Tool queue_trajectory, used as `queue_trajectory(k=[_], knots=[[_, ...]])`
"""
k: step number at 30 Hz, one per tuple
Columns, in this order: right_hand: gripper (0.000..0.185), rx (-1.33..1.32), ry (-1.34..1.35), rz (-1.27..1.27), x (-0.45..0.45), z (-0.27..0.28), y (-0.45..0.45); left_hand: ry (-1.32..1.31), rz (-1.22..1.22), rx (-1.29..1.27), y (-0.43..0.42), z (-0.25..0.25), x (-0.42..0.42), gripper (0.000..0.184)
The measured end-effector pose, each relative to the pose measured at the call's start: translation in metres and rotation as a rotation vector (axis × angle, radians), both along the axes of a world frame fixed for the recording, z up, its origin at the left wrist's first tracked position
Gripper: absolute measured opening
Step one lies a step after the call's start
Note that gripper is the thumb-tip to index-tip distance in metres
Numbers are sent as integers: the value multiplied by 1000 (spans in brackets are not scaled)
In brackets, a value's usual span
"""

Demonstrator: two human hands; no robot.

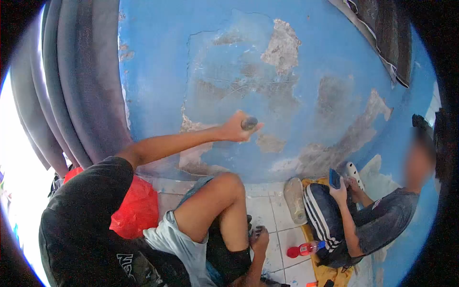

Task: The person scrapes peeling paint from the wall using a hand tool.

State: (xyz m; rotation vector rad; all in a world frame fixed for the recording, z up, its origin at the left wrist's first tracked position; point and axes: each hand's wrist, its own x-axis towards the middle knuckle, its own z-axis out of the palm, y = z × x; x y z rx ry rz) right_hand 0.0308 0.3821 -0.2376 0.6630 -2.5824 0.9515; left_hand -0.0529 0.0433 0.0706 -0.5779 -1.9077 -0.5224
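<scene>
My left hand (236, 127) reaches out to the blue wall (158, 91), its fingers wrapped round a rounded tool handle (249, 124); the tool's working end is hidden. Bare grey patches (282, 48) and scraped areas mark the paint around and above it. Low down, beside my bent leg (234, 215), is my right hand (259, 239), with dark-stained, curled fingers. Whatever lies in or under those fingers is too small and dark to name.
At the right a person (382, 220) sits against the wall, holding a phone (334, 178). A red bottle (302, 250) lies on the tiled floor (287, 234) near a shoe (295, 201). A red plastic bag (138, 205) and grey curtains (95, 71) are at the left.
</scene>
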Motion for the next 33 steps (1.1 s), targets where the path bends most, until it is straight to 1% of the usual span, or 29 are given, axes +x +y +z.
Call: queue_trajectory(k=[1, 3, 4, 5, 7, 9, 10, 11, 12, 13, 14, 15, 16, 18, 19, 21, 22, 24, 25, 27, 28, 29, 31, 32, 33], knots=[[19, -4, -8, 6, -5, -6, 1, 7, -1, -5, -2, 4, 0, 37], [18, -33, -74, -22, -4, -9, -4, -164, -153, 120, 2, 22, 25, 37], [18, -19, -55, -46, -6, -12, -4, -179, -152, 112, 0, 16, 15, 37], [18, 3, -32, -64, -6, -13, -4, -141, -104, 94, -5, 5, -4, 37], [18, 18, -4, -23, -6, -6, -4, -85, -48, 89, -7, 7, -2, 38], [19, 28, -57, -36, -5, -8, -2, 14, -173, -35, -3, 16, 2, 37], [20, 42, 45, -31, 1, 0, -3, 10, -186, -46, 6, 22, 7, 37], [20, 32, 36, -38, 0, 0, -2, -37, -196, 95, 14, 25, 15, 37], [21, 22, -46, -57, -3, 1, 1, -83, -190, 241, 15, 24, 23, 38], [21, 12, -124, -66, -5, 0, -3, -86, -174, 234, 9, 16, 19, 38], [23, 46, -197, -129, -5, 1, -6, -138, -179, 144, 6, 7, 9, 38], [23, 52, -180, -125, -7, 3, -5, -181, -195, 61, 4, 0, -4, 38], [23, 56, -150, -108, -6, 3, -3, -168, -201, 62, 9, 7, 0, 38], [22, 48, -67, -101, 1, 2, -3, 69, -227, 94, 15, 19, 18, 40], [22, 46, -75, -109, 2, 1, -4, 61, -235, 92, 13, 15, 13, 40], [22, 7, -55, -71, -5, 3, -4, -141, -158, 63, 4, 10, 5, 38], [22, 13, -44, -65, -8, 0, -4, -130, -153, 69, 6, 16, 12, 38], [22, 78, -106, -95, -11, -7, -5, -15, -250, -20, 11, 27, 20, 38], [22, 69, -108, -98, -12, -9, -4, -17, -253, -28, 9, 30, 21, 38], [28, 66, -247, -84, -3, 6, -8, -10, -116, 107, 2, 29, 21, 38], [28, 53, -254, -89, 3, 15, -8, -21, -109, 106, 2, 22, 18, 38], [28, 60, -258, -79, 6, 10, -10, -66, -64, 97, 2, 11, 8, 37], [21, 42, -73, -101, -1, -3, -5, -88, -31, 100, 6, 10, 9, 36], [20, 93, -1, -105, -2, -2, -3, -88, -109, 50, 6, 17, 24, 34], [20, 79, -11, -121, 0, -3, -3, -102, -184, -7, 6, 21, 32, 31]])
